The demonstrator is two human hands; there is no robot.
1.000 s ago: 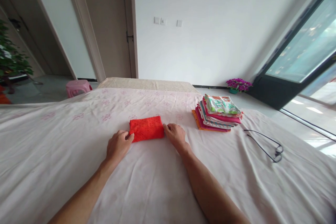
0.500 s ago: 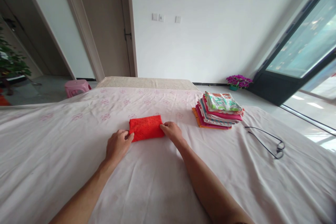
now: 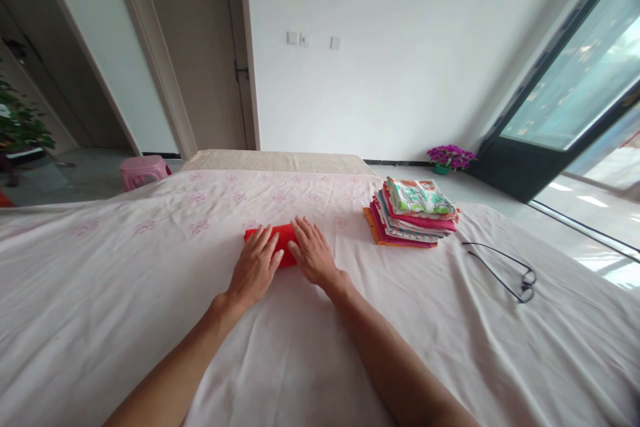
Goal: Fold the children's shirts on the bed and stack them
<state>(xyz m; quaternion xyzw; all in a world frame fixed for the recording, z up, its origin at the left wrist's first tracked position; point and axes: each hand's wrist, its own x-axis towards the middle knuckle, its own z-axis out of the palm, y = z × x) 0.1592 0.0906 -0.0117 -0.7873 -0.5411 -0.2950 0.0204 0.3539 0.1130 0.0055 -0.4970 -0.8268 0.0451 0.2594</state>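
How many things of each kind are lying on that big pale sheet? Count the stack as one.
Folded red cloth: 1, partly under the left hand and right hand
Stack of folded cloths: 1, its layers too tight to count surely
Glasses: 1
Total: 3

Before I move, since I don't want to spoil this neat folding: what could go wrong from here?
The left hand and right hand lie spread on the red cloth, so dragging either might skew its folds. The stack of folded cloths has uneven edges; a bump could slide its layers. The glasses lie with their arms extended near the stack, where a sleeve or forearm might snag them.
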